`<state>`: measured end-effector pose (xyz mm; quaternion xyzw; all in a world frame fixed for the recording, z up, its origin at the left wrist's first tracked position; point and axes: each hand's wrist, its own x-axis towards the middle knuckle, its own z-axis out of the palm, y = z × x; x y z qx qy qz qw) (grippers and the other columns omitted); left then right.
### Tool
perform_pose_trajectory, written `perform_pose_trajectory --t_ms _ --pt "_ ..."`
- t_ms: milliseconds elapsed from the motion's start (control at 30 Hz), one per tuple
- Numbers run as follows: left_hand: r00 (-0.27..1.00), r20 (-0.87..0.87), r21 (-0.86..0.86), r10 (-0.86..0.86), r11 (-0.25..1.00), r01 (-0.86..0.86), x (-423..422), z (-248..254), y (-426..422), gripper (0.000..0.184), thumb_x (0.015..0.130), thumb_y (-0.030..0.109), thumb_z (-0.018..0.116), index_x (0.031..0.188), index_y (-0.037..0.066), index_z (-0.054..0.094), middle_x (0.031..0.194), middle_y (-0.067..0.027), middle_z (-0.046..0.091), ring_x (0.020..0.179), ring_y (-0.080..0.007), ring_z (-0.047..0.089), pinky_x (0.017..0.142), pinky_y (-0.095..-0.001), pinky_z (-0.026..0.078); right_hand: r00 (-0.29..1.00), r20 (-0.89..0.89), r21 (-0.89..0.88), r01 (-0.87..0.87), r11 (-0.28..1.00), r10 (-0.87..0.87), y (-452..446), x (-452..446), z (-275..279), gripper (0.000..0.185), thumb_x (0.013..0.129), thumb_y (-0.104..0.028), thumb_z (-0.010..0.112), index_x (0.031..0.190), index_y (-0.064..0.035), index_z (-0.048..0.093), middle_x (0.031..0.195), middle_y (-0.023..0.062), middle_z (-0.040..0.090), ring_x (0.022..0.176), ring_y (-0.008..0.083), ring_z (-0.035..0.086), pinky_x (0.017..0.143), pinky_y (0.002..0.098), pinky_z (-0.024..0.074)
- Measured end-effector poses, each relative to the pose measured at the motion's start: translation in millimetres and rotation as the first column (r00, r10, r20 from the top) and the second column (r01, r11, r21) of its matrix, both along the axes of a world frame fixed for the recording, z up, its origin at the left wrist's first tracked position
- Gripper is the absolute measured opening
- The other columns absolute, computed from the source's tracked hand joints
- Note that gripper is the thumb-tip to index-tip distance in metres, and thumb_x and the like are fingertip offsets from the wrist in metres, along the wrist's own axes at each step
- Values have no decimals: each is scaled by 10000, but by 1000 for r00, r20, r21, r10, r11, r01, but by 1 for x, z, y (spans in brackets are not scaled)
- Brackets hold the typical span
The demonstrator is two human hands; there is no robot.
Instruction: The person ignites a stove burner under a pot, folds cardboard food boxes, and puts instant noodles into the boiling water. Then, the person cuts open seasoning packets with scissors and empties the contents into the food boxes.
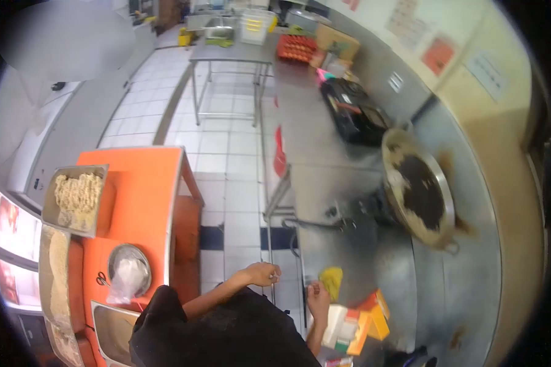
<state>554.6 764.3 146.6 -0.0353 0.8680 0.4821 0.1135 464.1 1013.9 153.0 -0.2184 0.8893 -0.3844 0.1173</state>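
Observation:
My left hand (263, 274) is held in front of my dark apron, over the tiled floor, its fingers curled together; whether something small is between them cannot be made out. Close to its right, my right hand (318, 297) is raised at the edge of the steel counter (324, 177), fingers bent inward, contents hidden. A yellow cloth (331, 282) lies just beside the right hand. Orange and white boxes (368, 318) sit on the counter to the right of that forearm. The two hands are apart.
A large stained pan (444, 183) stands on the right. Behind it are a black case (355, 113) and red egg trays (296, 48). On the left, an orange table (142, 202) bears a tray of breaded food (78, 194), a metal bowl (129, 269) and scissors (102, 279).

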Motion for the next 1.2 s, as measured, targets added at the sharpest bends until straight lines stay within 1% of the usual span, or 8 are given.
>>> perform_pose_trajectory --t_ms 267,333,400,600,800,933,1000,1200 --pt "855 98 679 510 593 -432 -97 -31 -264 353 886 291 608 1169 81 622 1107 -158 661 914 -335 651 819 -441 512 954 299 -191 61 980 -2 -158 -106 -2 186 932 -157 587 1050 -21 632 888 89 696 771 142 661 673 277 522" --pt "921 -139 -706 364 616 -350 -110 -49 -327 331 892 300 594 1140 84 626 1089 -146 670 893 -324 656 800 -426 516 997 71 -68 -33 997 38 -200 -149 -14 131 891 -94 587 982 -29 657 816 116 695 731 201 676 697 316 529" --pt "847 -65 -154 528 833 -531 -125 -67 -391 309 889 307 577 1104 93 638 994 -134 691 886 -325 658 795 -422 521 996 -29 6 -83 996 84 -247 -189 -18 114 877 -98 595 955 -50 663 796 129 684 729 227 683 690 329 527" --pt "718 78 -327 692 698 -637 -104 -70 -513 293 878 317 600 1028 76 673 923 -155 700 940 -345 660 819 -424 521 954 -144 141 -243 960 263 -476 -321 -21 169 891 -215 581 936 -62 635 810 179 651 766 386 631 700 454 500" --pt "321 -110 235 941 339 -911 -72 -96 -608 240 912 141 576 1084 -19 625 966 -147 688 911 -263 663 829 -354 524 666 47 -208 -723 659 745 -801 -356 -97 149 809 -136 585 893 -13 596 822 213 620 775 389 607 655 465 479" --pt "359 169 446 918 254 -858 -60 -205 -732 227 917 175 595 1050 -6 629 856 -117 681 685 -212 660 562 -318 535 509 13 258 -833 489 861 -921 -311 -64 173 741 -187 610 834 -41 603 746 180 634 735 398 623 643 512 475" --pt "810 58 -334 583 776 -535 -91 -191 -780 248 916 176 578 1099 18 632 823 -108 680 657 -182 654 460 -280 488 578 -13 44 -815 578 816 -951 -291 -65 179 759 -194 601 867 -51 605 788 175 644 781 393 626 659 512 477" --pt "815 457 167 356 866 -472 -241 -184 -938 330 915 211 513 1191 45 588 909 -125 674 731 -212 657 533 -302 508 868 182 139 -488 862 462 -878 -312 -85 183 733 -189 588 865 -77 647 857 179 672 810 391 641 669 514 503"
